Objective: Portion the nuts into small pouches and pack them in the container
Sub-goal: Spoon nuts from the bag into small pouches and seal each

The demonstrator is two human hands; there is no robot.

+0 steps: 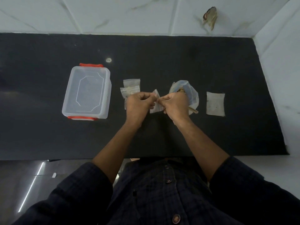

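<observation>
the small pouch [155, 101] in the middle of the counter is thin, clear, soft plastic, roughly rectangular, with its top edge raised toward the wall and its lower part hanging below the knuckles. the left hand [139, 102] and the right hand [174, 103] meet at its top edge, fingers curled tight, thumb and forefinger of each pinching the plastic; both wrists are bent slightly inward and the bare forearms reach out from rolled dark checked sleeves [84, 184]. whether the pouch holds nuts cannot be told.

just left of the pouch, partly hidden by the left hand, lie filled pouches [130, 88], clear and crinkled, overlapping each other with pale contents inside. further left of the pouch stands the container [87, 92], a translucent rectangular plastic box with rounded corners and red clips on its near and far ends. just right of the pouch, behind the right hand, sits a larger crumpled clear bag [186, 91] with brownish nuts showing at its mouth. further right, well apart, a flat stack of empty pouches [215, 103] lies as a pale rectangle.

everything rests on a matte black counter [162, 59]. beyond the pouch, a white marble-patterned tiled wall [129, 15] rises, with a chipped hole in it.
</observation>
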